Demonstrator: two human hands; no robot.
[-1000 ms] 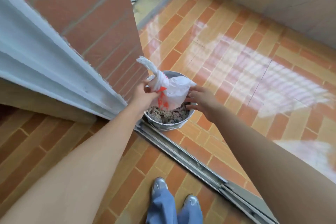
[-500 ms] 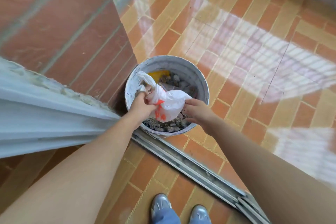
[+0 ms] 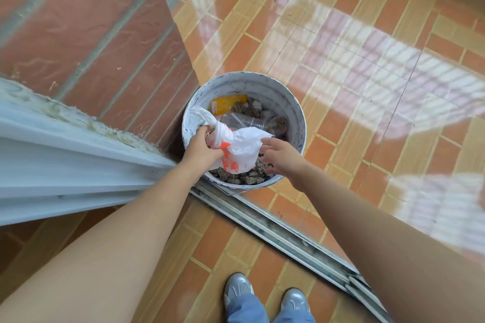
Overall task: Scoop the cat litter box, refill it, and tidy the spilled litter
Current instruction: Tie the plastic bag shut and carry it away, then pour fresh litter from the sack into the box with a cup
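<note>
Vs half sec ago: my R hand [image 3: 282, 157] has let go of bag bottom. Fingers now spread loose, just beside bag corner; can't tell if touching. L hand [image 3: 203, 148] keeps same grip, clenched round twisted neck of plastic bag [image 3: 241, 148]. Bag thin, crinkly, white w/ orange print, hangs over mouth of bucket [image 3: 296, 110]. Bucket round, inside smeared white. In it: gritty grey litter clumps [image 3: 236, 177], 1 yellow packet [image 3: 229, 102]. Count: 1 bag, 1 bucket, 2 grey shoes [image 3: 237, 290] on glossy brick-pattern tile floor [image 3: 341, 42].

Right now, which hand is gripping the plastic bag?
The left hand, curled round the twisted neck of the white bag; the right hand is open beside it.
</note>
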